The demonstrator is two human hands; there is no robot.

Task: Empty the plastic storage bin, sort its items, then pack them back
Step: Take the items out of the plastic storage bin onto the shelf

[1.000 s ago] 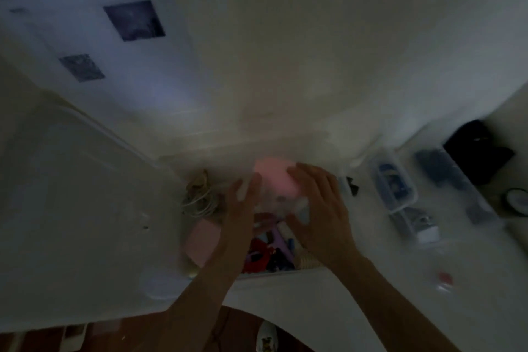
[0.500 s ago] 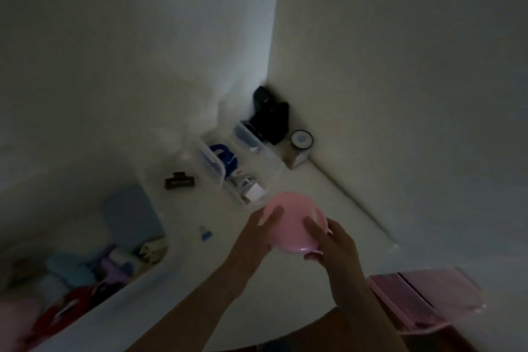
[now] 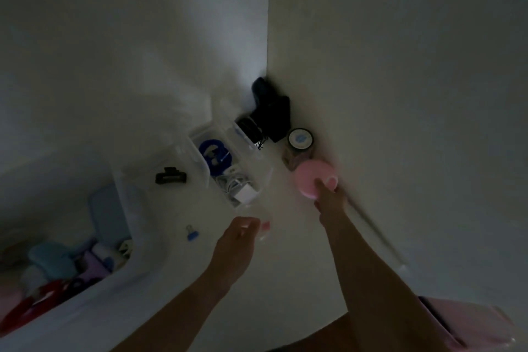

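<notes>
Nearest you, your left hand (image 3: 243,233) hovers low over the white surface (image 3: 285,280) with its fingers loosely curled; the light is too dim to tell whether they hold the small clear thing with a pink end (image 3: 264,230) just beside them, so treat that as unknown. A blue clip (image 3: 192,233) lies on the surface just to the left of that hand.

At your far left sits the bin (image 3: 120,274), with soft blue, purple and red items still inside. That suggests you are in the emptying step, with the sorting being done as each item comes out.

Further out, your right hand (image 3: 330,198) reaches toward the corner and holds the pink disc (image 3: 313,180) by its near edge, fingers curled onto it. The disc is low, at or just above the surface, close to the right wall and just in front of the round jar (image 3: 300,140). Whether it rests fully on the surface cannot be told.

The next move probably calls for letting go of the disc without knocking the jar, then bringing the hand back to the bin for another item.

To the left of the disc stand the clear trays (image 3: 205,137), holding a black claw clip (image 3: 171,176), blue items and a white charger with cables. A black object (image 3: 271,111) fills the far corner.
</notes>
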